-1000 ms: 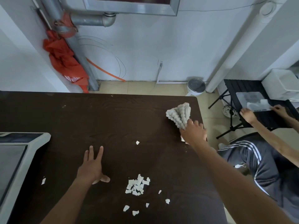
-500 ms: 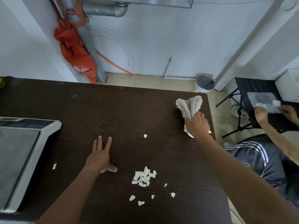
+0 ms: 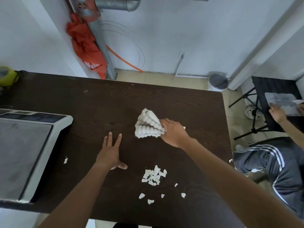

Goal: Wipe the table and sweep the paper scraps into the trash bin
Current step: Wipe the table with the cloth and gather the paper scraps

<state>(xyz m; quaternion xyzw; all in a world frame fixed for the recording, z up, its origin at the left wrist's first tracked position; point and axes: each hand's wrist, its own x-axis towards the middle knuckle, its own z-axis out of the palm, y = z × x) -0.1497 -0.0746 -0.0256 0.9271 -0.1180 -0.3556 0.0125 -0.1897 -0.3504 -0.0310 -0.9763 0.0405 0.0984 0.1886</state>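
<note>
Right hand (image 3: 174,132) and the white knobbly cloth (image 3: 148,125) have shifted from the right edge of the table (image 3: 98,99) toward its centre. Its fingers are curled round the cloth's right end, and the cloth lies on the tabletop. Left hand (image 3: 110,152) unchanged: flat on the tabletop, fingers spread, at 10 o'clock of the paper scraps (image 3: 153,175). Scraps unmoved, at 6 o'clock of the cloth, apart from it. Trash bin (image 3: 218,81) stands on the floor at 1 o'clock, past the far right corner.

Left hand (image 3: 109,155) lies flat, fingers (image 3: 109,139) spread; right hand (image 3: 174,132) curls in grip.
</note>
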